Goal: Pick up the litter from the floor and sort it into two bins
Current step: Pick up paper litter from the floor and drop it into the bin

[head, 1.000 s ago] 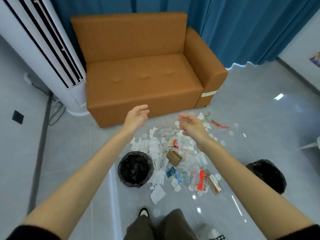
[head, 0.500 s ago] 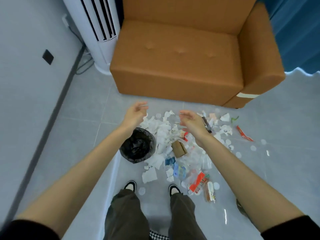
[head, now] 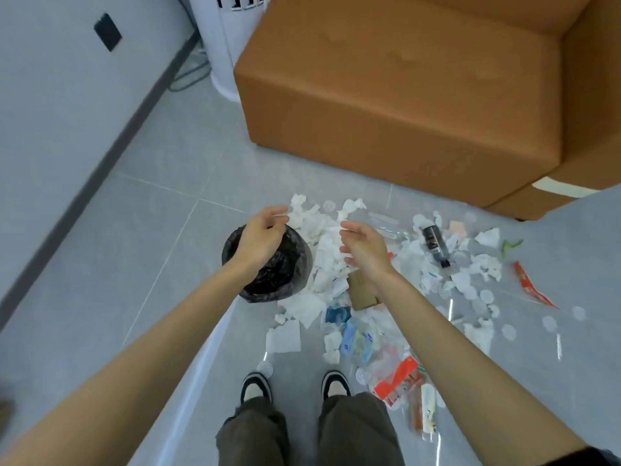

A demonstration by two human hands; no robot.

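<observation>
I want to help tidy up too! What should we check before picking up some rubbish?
1. Hands free: left hand and right hand hold nothing: ok.
2. Easy grab: crumpled white paper tissues lie between the hands: ok.
3. Bin handy: round black bag-lined bin stands open beside those tissues, below the left hand: ok.
4. Second bin in sight: not in this view: cannot tell.
5. Room in the black bin: inside too dark: cannot tell.

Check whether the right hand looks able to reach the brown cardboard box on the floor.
Probably yes: the right hand is open above the cardboard box, and only loose tissue lies beside it, though reaching it means bending down.
</observation>
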